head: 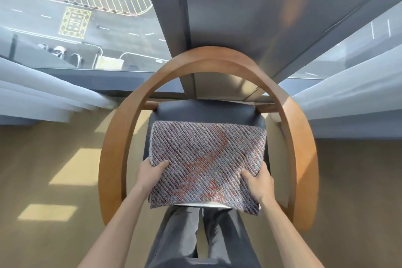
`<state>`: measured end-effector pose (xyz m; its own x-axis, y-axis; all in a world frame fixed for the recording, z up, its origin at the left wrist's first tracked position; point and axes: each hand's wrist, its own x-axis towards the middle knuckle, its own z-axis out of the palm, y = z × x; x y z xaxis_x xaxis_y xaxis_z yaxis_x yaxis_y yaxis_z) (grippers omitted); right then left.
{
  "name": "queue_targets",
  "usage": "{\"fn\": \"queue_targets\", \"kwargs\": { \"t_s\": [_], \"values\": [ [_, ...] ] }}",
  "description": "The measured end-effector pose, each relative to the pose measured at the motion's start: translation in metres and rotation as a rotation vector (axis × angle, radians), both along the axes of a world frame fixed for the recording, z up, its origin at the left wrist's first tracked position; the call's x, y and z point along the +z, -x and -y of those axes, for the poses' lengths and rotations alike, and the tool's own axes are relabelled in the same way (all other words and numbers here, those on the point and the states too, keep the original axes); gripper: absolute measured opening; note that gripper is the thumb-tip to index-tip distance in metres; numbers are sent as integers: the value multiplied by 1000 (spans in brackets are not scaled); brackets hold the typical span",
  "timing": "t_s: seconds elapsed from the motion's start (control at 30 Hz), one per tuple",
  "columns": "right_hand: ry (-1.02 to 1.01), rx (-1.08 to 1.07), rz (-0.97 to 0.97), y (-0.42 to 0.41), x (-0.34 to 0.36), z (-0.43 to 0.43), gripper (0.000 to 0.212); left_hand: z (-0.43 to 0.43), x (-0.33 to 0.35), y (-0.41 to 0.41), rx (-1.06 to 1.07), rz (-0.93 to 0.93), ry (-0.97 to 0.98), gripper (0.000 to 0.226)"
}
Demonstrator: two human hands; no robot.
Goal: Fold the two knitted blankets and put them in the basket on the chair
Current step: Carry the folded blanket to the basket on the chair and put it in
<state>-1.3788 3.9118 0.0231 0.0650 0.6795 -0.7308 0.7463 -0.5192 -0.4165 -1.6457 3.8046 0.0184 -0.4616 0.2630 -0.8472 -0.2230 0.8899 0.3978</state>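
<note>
Knitted blanket (206,159), folded flat, over the chair (113,137) seat. Left hand (152,171) at 8 o'clock, right hand (258,179) at 4: fingers (161,164) pinch near corners, thumbs on top, likely keeping folds shut.

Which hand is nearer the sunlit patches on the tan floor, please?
Left. The left hand grips the folded grey-and-red knitted blanket on the side toward the sunlit patches; the right hand grips its far side.

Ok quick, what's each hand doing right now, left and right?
Left hand: grips the folded blanket at its near left edge.
Right hand: grips the same blanket at its near right edge.
</note>
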Motion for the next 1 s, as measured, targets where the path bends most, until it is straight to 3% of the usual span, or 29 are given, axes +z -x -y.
{"fn": "queue_targets", "kwargs": {
  "t_s": [0.27, 0.43, 0.6, 0.67, 0.73, 0.8, 0.87, 1.0],
  "values": [
    [75, 145, 221, 20, -26, -8, 41, -6, -28, -9, -196, -203, 119, 24],
    [145, 188, 296, 35, -51, -6, 44, -15, -50, -14, -321, -248, 198, 37],
    [191, 212, 335, 39, -59, -12, 50, -24, -58, -9, -284, -235, 235, 37],
    [90, 218, 322, 38, -52, -12, 45, -26, -47, -16, -238, -267, 190, 46],
    [-112, 251, 315, 38, -43, -9, 42, -25, -36, -31, -294, -424, 104, 63],
    [-364, 340, 287, 40, -41, -5, 43, -23, -31, -49, -484, -647, -11, 68],
    [-567, 512, 270, 47, -50, 0, 41, -21, -46, -65, -732, -753, -85, 64],
    [-593, 754, 235, 51, -101, 0, 44, -14, -100, -59, -1041, -771, -70, 63]
  ]
}}
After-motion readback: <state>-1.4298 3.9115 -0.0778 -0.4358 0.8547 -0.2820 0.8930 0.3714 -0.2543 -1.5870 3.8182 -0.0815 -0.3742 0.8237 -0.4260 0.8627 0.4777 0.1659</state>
